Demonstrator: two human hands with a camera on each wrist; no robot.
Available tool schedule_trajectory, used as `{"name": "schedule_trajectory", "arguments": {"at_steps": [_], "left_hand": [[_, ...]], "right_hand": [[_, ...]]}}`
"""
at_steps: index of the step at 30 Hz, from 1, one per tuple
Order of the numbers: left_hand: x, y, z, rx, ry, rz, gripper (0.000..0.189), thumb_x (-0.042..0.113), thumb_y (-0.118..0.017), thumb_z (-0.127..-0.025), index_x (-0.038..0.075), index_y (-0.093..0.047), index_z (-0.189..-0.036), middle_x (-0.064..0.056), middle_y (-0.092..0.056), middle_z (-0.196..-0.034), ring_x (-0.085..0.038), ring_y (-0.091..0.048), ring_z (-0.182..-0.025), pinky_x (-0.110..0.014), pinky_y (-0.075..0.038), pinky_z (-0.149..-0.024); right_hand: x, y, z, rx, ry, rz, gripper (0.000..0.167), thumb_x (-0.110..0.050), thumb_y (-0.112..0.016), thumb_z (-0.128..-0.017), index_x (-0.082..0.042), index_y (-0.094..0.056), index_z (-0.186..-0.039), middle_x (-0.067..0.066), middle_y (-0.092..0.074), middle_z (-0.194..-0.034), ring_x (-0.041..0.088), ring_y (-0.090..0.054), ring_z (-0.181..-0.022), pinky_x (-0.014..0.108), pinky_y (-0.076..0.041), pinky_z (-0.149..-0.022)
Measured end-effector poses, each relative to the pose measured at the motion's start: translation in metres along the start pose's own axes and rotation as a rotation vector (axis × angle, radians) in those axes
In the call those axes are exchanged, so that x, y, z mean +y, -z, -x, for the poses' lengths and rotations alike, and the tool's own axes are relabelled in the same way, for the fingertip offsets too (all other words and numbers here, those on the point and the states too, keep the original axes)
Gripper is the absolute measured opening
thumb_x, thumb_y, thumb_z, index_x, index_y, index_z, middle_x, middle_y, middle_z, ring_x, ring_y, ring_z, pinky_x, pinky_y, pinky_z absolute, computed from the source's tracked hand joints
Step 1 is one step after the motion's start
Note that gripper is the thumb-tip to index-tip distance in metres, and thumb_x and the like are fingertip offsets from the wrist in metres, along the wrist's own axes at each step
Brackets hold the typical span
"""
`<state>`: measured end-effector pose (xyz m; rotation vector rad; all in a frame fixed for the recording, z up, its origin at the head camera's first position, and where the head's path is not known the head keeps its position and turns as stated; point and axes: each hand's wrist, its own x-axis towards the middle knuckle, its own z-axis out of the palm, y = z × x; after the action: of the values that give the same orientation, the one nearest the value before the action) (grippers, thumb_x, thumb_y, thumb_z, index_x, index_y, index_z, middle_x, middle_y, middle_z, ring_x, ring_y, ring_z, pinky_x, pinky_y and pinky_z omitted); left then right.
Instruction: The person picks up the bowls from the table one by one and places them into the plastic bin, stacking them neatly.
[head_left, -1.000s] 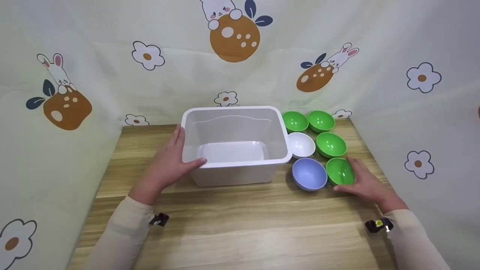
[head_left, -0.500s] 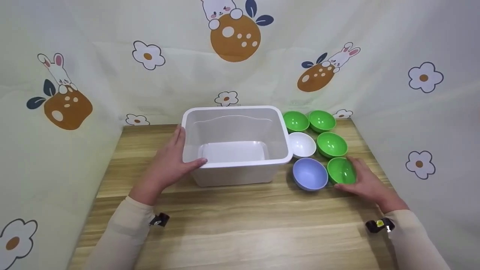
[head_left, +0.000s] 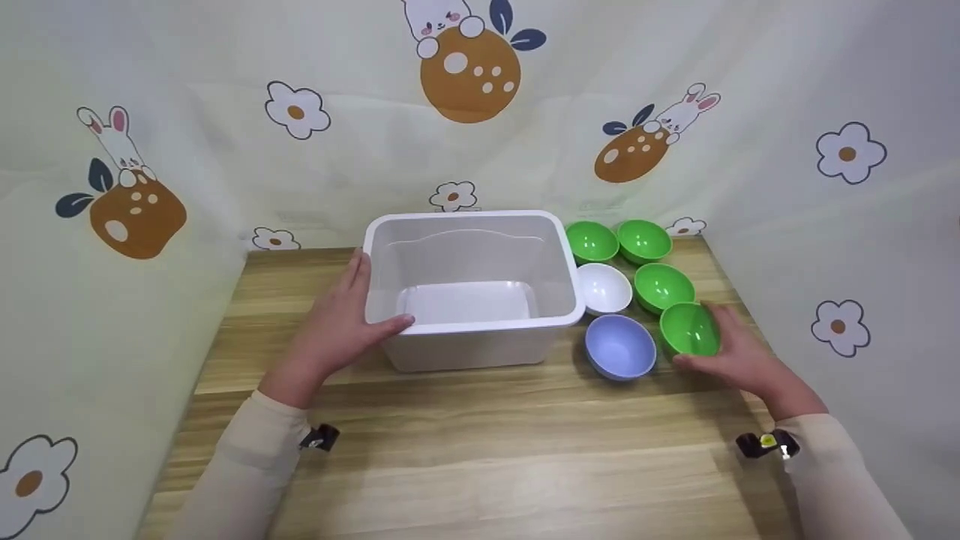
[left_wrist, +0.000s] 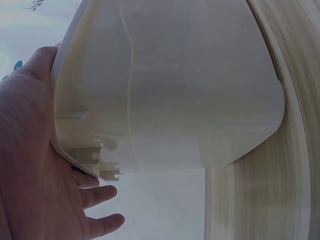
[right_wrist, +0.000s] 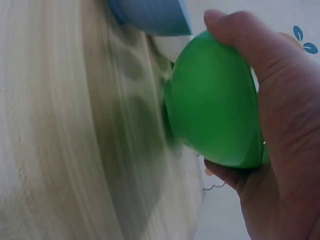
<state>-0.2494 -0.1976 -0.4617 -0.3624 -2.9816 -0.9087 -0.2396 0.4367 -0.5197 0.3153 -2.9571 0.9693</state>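
In the head view my left hand (head_left: 326, 330) rests against the near left corner of a white plastic bin (head_left: 480, 346), thumb over the front rim. The left wrist view has the fingers (left_wrist: 100, 196) of that hand straight and spread beside the bin's wall (left_wrist: 175, 85). My right hand (head_left: 739, 356) grips a green bowl (head_left: 690, 330), thumb on its near side and fingers on its far side. In the right wrist view this bowl (right_wrist: 215, 100) is tilted and lifted, its shadow on the table. The bowl overlaps another green bowl (head_left: 664, 287) in the head view.
A blue bowl (head_left: 620, 348) stands left of the held bowl. Behind it are a white bowl (head_left: 604, 288) against the bin and two more green bowls (head_left: 592, 241) at the back. Patterned cloth (head_left: 360, 165) walls the wooden table (head_left: 480, 442) at back and sides.
My right hand has lifted the near green bowl, which has moved slightly back and away from the blue bowl. The left hand and the bin stay in place.
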Motion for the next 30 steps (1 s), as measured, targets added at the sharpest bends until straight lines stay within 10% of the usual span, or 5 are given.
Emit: {"name": "schedule_trajectory", "arguments": {"at_steps": [30], "left_hand": [[0.001,0.000,0.001,0.003,0.002,0.004,0.138,0.088,-0.067,-0.089,0.002,-0.004,-0.176,-0.020,-0.001,-0.185,-0.047,-0.016,-0.167,-0.067,-0.028,-0.129]], "right_hand": [[-0.081,0.019,-0.041,0.046,0.034,-0.074,0.115,-0.038,-0.099,-0.085,0.009,-0.032,-0.166,0.032,-0.043,-0.150,0.050,-0.048,-0.136,0.071,-0.044,-0.112]]}}
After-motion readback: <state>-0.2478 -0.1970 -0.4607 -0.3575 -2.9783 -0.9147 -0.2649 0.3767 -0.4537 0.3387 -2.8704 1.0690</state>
